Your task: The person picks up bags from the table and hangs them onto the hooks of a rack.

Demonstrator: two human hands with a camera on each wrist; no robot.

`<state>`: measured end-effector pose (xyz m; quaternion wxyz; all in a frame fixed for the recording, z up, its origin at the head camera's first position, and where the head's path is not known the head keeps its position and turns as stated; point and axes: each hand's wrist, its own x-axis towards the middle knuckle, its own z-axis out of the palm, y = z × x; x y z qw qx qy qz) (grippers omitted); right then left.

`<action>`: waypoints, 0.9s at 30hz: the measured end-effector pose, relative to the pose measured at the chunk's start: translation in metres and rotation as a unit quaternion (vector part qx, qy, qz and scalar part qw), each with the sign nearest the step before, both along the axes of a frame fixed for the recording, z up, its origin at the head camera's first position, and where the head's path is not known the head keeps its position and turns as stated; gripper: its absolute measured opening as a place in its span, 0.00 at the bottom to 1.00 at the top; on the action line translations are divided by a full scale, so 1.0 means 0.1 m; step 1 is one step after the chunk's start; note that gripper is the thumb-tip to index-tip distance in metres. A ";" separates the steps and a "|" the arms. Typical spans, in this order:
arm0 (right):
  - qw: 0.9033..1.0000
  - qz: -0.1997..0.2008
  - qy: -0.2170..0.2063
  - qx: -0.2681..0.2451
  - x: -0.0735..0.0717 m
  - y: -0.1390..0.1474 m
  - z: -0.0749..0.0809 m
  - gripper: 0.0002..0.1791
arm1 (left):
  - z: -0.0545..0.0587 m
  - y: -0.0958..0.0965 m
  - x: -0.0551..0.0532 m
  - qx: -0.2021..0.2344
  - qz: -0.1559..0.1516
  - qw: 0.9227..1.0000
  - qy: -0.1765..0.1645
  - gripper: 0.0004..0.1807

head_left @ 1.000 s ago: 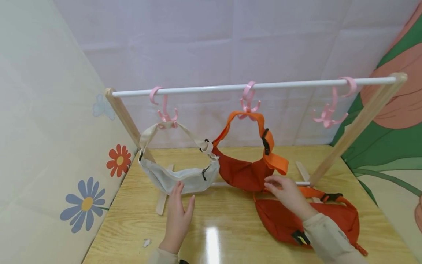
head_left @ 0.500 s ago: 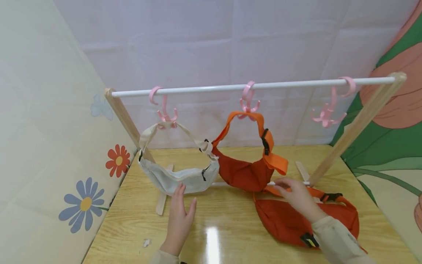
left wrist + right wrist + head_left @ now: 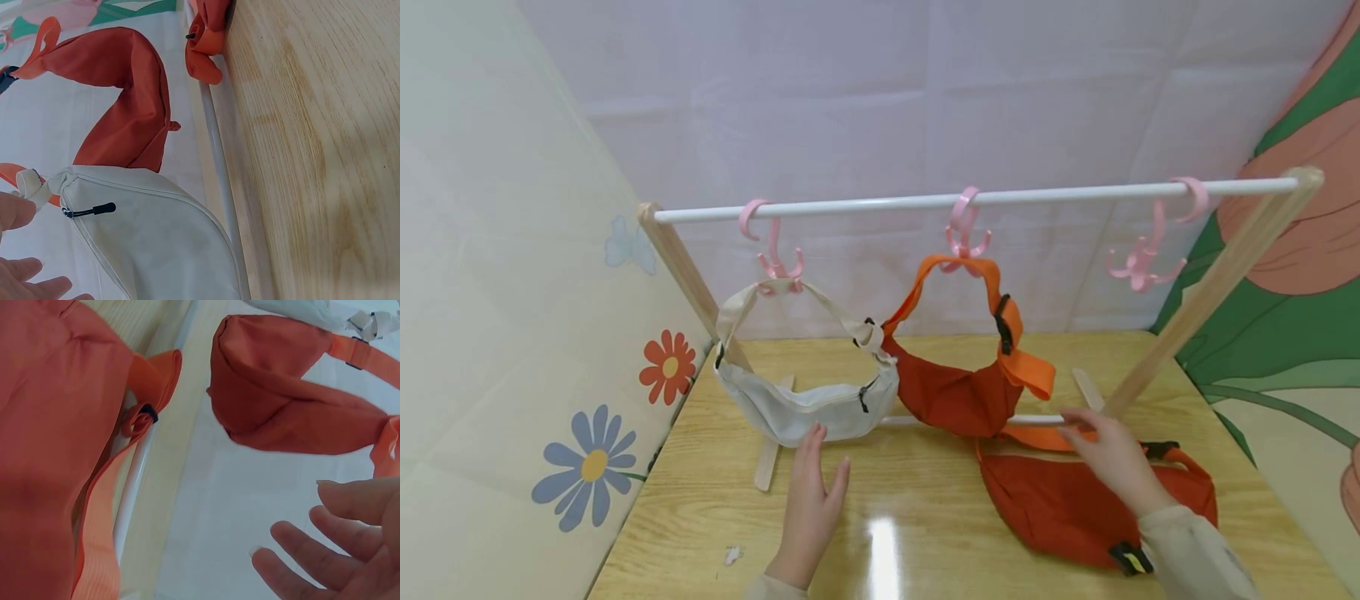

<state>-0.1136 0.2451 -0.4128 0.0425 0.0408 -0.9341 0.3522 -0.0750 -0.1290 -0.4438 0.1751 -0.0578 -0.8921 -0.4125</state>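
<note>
A white waist bag (image 3: 827,414) hangs by its strap from the left pink hook (image 3: 781,268). My left hand (image 3: 811,521), fingers extended, is in front of its lower edge and holds nothing. A red waist bag (image 3: 958,398) with an orange strap hangs from the middle pink hook (image 3: 964,243). On the table lies a second red waist bag (image 3: 1052,504), its orange strap behind it and its right part covered by my right arm. My right hand (image 3: 1112,467) is over that bag, fingers loosely bent. The right wrist view shows its fingers (image 3: 312,556) apart with nothing between them.
The rack's white rod (image 3: 880,204) spans two wooden posts, with a lower rod (image 3: 1037,420) close above the wooden table (image 3: 692,517). A third pink hook (image 3: 1138,268) hangs bare at the right. A small whitish mark (image 3: 733,554) is on the table front left.
My right hand has moved right, away from the hanging red bag, and now overlaps the right side of the lying one. The left hand has barely shifted. The hanging bags look unchanged.
</note>
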 end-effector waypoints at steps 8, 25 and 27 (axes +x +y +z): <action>1.000 -0.018 -0.010 0.015 0.03 0.16 -0.04 0.22 | -0.04 0.02 0.02 0.002 -0.008 1.000 0.027 0.28; 0.997 -0.032 -0.055 0.033 -0.01 0.45 -0.14 0.28 | -0.11 0.05 0.04 -0.010 -0.013 0.998 0.062 0.26; 0.997 -0.029 -0.066 0.034 -0.01 0.50 -0.15 0.30 | -0.11 0.06 0.05 -0.011 -0.014 0.998 0.062 0.25</action>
